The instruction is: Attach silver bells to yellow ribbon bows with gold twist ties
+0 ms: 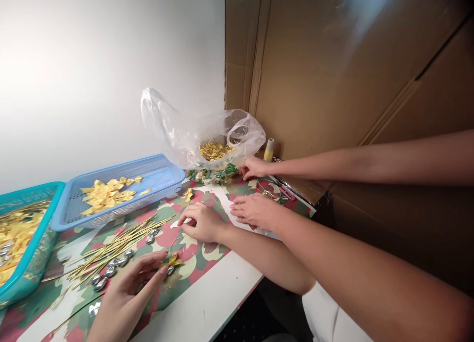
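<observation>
While left hand (129, 285) pinches bow (177, 261) at fingertips | right hand (204, 222): fingers curled, cannot tell grip | beads (110, 271) beside left hand

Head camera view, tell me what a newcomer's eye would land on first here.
Probably the four bare arms reaching over the patterned table cover, one from the lower left, the others from the right. Next might come the see-through plastic bag of gold pieces at back centre, then the yellow ribbon pieces in the blue basket at left.
</observation>
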A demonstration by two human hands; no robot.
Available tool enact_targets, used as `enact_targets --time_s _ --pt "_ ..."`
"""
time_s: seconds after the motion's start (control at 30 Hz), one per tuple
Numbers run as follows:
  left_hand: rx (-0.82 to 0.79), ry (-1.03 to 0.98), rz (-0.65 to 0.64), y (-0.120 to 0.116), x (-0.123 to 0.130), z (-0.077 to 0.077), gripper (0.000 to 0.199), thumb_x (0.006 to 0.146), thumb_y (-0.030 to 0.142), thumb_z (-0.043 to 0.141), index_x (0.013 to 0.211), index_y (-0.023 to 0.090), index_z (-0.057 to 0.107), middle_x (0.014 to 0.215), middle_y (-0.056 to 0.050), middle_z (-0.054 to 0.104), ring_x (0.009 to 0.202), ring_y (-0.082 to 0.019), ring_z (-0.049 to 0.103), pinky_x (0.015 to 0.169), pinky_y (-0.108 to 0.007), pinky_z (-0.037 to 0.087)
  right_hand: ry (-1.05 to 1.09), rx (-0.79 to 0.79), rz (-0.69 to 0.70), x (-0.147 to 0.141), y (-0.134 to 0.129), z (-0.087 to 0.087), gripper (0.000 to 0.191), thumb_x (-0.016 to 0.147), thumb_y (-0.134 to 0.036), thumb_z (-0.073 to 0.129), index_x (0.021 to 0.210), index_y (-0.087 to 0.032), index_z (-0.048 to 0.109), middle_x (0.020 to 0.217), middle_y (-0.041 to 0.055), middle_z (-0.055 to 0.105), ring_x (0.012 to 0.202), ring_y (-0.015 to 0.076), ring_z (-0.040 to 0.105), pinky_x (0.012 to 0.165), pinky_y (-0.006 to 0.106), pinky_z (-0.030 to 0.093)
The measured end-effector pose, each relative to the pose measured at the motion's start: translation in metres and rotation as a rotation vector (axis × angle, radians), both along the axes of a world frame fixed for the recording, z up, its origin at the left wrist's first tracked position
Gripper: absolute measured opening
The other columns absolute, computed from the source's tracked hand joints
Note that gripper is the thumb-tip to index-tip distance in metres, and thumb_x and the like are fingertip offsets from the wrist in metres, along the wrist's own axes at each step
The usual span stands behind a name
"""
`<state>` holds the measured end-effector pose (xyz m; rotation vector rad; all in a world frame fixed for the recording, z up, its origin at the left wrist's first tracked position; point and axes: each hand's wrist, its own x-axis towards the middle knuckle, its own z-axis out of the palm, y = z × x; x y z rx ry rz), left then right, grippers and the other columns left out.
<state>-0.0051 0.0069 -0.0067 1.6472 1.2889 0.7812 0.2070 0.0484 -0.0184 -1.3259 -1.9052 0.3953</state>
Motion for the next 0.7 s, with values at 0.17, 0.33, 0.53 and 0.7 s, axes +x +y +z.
enact_targets --time_s 0.17,0.33,0.53,0.7 --pt "0.003 0.003 -0.002 0.0012 0.0005 -0.0007 0.041 0.064 0.053 0.075 0.095 0.026 0.073 0.097 -0.003 0.076 0.082 -0.025 0.072 0.064 -0.025 0.058 -0.01 0.003 0.007 0.0001 0.0004 -0.0007 0.014 0.077 -0.008 0.061 0.08 -0.019 0.07 0.082 0.0008 0.069 0.082 0.0155 0.056 0.085 0.026 0.044" --pt "0.003 -0.011 -0.006 -0.0006 -0.0003 0.0003 0.041 0.065 0.052 0.075 0.095 0.025 0.072 0.099 -0.004 0.075 0.078 -0.024 0.072 0.059 -0.025 0.058 0.005 0.025 0.003 0.0 0.0012 -0.0031 0.014 0.076 -0.007 0.061 0.081 -0.017 0.07 0.081 0.0015 0.069 0.081 0.0157 0.057 0.083 0.026 0.044" --pt "0.01 -0.015 -0.012 -0.0016 -0.0002 0.002 0.038 0.066 0.052 0.075 0.094 0.026 0.072 0.096 -0.004 0.075 0.072 -0.024 0.072 0.052 -0.026 0.057 0.006 0.023 0.003 -0.0006 0.0005 -0.0013 0.013 0.076 -0.007 0.062 0.078 -0.018 0.069 0.081 0.0009 0.069 0.08 0.0154 0.057 0.085 0.026 0.044" --pt "0.04 0.005 -0.008 -0.0017 0.0014 0.004 0.038 0.066 0.053 0.074 0.093 0.026 0.073 0.095 -0.004 0.076 0.079 -0.026 0.073 0.057 -0.025 0.059 -0.001 0.014 -0.006 -0.0007 -0.0002 -0.0007 0.014 0.075 -0.007 0.061 0.077 -0.019 0.068 0.08 0.0002 0.068 0.079 0.0154 0.056 0.083 0.026 0.045"
